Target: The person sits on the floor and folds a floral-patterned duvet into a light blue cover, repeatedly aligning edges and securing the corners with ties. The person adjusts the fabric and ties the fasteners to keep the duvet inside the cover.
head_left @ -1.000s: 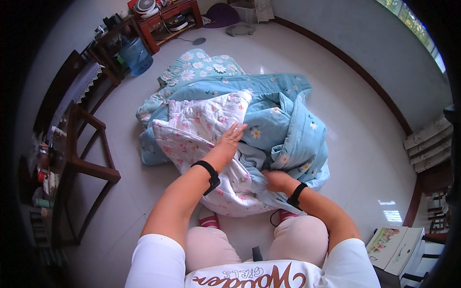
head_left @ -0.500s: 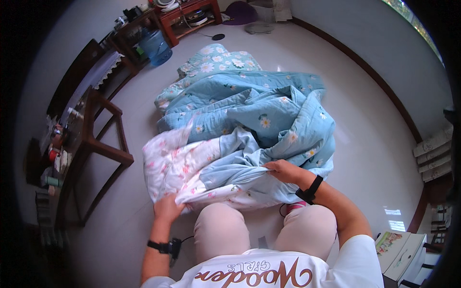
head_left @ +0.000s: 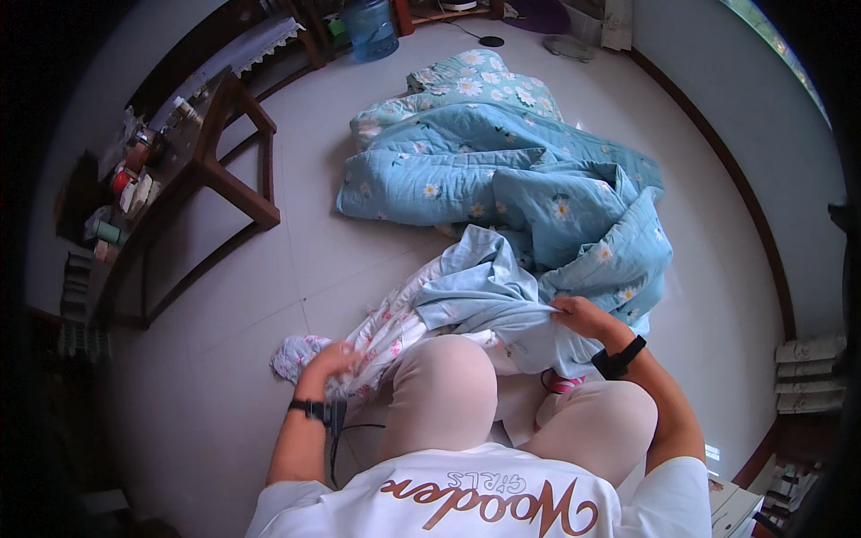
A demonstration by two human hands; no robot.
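A light blue cloth lies bunched in front of my knees, joined or overlapping with a white cloth with pink flowers. My right hand is closed on an edge of the light blue cloth, drawing it taut toward my right knee. Over the white floral cloth, beside my left knee, is my left hand; its fingers are smeared by motion, so their grip is unclear. A small greyish-purple patterned bunch pokes out left of that hand. Beyond spreads a crumpled blue quilt with daisies, partly touching the light blue cloth.
A dark wooden table with jars and small items stands at the left. A blue water jug sits on the floor at the back. The wall's dark skirting curves along the right. A white box is at the lower right.
The white floral cloth has been gathered in from the left, baring floor between it and the quilt. My left hand has shifted and blurred; my right hand keeps its hold. The view has swung left.
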